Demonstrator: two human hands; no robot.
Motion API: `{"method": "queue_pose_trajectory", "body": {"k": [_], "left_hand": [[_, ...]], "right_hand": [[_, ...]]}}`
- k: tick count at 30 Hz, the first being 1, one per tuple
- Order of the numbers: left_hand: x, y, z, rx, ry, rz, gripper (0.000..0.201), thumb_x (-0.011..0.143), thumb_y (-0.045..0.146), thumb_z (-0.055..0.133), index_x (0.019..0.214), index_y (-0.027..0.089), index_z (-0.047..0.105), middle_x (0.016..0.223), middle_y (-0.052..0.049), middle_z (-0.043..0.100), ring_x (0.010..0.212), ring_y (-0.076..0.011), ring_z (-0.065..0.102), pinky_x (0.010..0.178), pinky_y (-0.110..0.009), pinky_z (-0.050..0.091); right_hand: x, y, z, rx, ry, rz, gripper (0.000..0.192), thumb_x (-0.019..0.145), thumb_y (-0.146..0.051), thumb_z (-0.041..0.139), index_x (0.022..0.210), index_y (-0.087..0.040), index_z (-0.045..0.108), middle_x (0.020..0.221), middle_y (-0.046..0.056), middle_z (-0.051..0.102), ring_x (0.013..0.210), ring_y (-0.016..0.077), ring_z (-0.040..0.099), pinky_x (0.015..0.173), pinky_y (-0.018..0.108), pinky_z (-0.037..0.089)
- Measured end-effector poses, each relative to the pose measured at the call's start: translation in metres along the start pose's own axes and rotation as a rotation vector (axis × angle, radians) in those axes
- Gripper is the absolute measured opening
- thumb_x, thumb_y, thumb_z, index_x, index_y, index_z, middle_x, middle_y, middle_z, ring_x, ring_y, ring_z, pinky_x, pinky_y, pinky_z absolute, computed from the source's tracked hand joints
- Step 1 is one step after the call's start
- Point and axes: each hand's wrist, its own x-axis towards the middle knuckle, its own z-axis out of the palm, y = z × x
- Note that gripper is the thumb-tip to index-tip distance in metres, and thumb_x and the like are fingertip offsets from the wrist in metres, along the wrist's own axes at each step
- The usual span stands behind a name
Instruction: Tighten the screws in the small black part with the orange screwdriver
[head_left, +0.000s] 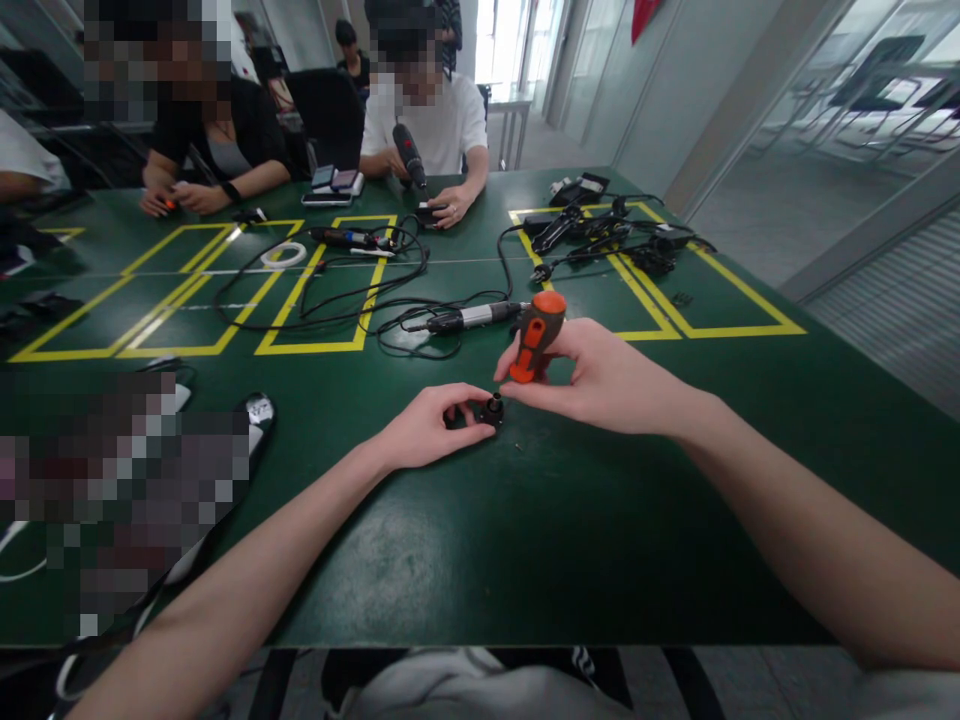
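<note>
Right hand (600, 380) clamped on one orange screwdriver (536, 335), upright over one small black part (491, 409), left hand (427, 425) pinching that part, one green table (525, 520) beneath, two people beyond it.

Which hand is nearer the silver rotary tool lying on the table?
Right. The right hand, holding the orange screwdriver, sits just beside the rotary tool; the left hand is farther below.

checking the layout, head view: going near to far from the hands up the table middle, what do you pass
left hand and right hand → small black part → orange screwdriver → electric screwdriver → cable tangle → person in white shirt
</note>
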Motion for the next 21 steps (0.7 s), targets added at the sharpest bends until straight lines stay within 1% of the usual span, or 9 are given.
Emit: {"method": "queue_pose_trajectory", "body": {"k": [4,7,10,13,15,18,21], "left_hand": [[0.0004,-0.0007,0.0000,0.008,0.004,-0.005,0.037,0.086,0.039,0.071,0.115,0.016,0.072,0.095,-0.004,0.073,0.075,-0.0145,0.060,0.072,-0.027,0.046],[0.0004,-0.0008,0.0000,0.011,0.005,-0.012,0.038,0.086,0.040,0.072,0.115,0.016,0.072,0.094,-0.004,0.074,0.076,-0.0149,0.061,0.073,-0.027,0.047],[0.0000,-0.0004,0.0000,0.013,0.006,-0.018,0.037,0.086,0.039,0.072,0.116,0.017,0.072,0.094,-0.004,0.074,0.076,-0.0147,0.061,0.072,-0.027,0.047],[-0.0002,0.0000,0.0002,0.013,0.005,-0.013,0.036,0.086,0.038,0.072,0.115,0.016,0.072,0.094,-0.004,0.074,0.075,-0.0140,0.060,0.072,-0.027,0.047],[-0.0001,0.0002,0.0002,0.014,0.002,-0.011,0.036,0.087,0.038,0.072,0.115,0.016,0.072,0.094,-0.004,0.074,0.075,-0.0138,0.060,0.072,-0.026,0.047],[0.0002,0.0004,0.0001,0.017,0.003,-0.015,0.036,0.086,0.038,0.072,0.115,0.016,0.072,0.095,-0.004,0.074,0.075,-0.0141,0.061,0.072,-0.027,0.047],[0.0002,0.0005,-0.0003,0.018,0.006,-0.008,0.037,0.086,0.038,0.072,0.115,0.016,0.072,0.096,-0.004,0.074,0.077,-0.0144,0.062,0.072,-0.026,0.047]], "right_hand": [[-0.0017,-0.0050,-0.0006,-0.046,-0.075,0.018,0.015,0.089,-0.026,0.065,0.097,-0.019,0.075,0.082,0.004,0.071,0.073,0.0182,0.061,0.065,0.028,0.049],[-0.0027,-0.0066,0.0002,-0.055,-0.077,0.029,0.020,0.085,-0.022,0.064,0.103,-0.019,0.073,0.084,0.003,0.070,0.072,0.0171,0.059,0.063,0.026,0.047],[-0.0025,-0.0056,0.0022,-0.060,-0.063,0.033,0.020,0.082,-0.019,0.064,0.101,-0.019,0.072,0.085,0.003,0.069,0.072,0.0166,0.057,0.062,0.026,0.045],[-0.0014,-0.0039,0.0052,-0.070,-0.049,0.031,0.012,0.085,-0.020,0.062,0.093,-0.019,0.070,0.082,0.002,0.067,0.069,0.0158,0.055,0.063,0.027,0.044],[-0.0010,-0.0032,0.0069,-0.070,-0.042,0.027,0.009,0.088,-0.021,0.060,0.091,-0.019,0.069,0.080,0.002,0.066,0.067,0.0150,0.053,0.064,0.028,0.043],[-0.0012,-0.0026,0.0080,-0.070,-0.042,0.029,0.013,0.088,-0.019,0.058,0.097,-0.018,0.068,0.076,0.000,0.061,0.064,0.0143,0.050,0.062,0.028,0.040],[-0.0018,-0.0024,0.0077,-0.046,-0.035,0.063,0.019,0.085,-0.018,0.060,0.103,-0.018,0.067,0.074,-0.002,0.055,0.062,0.0137,0.049,0.061,0.027,0.040]]}}
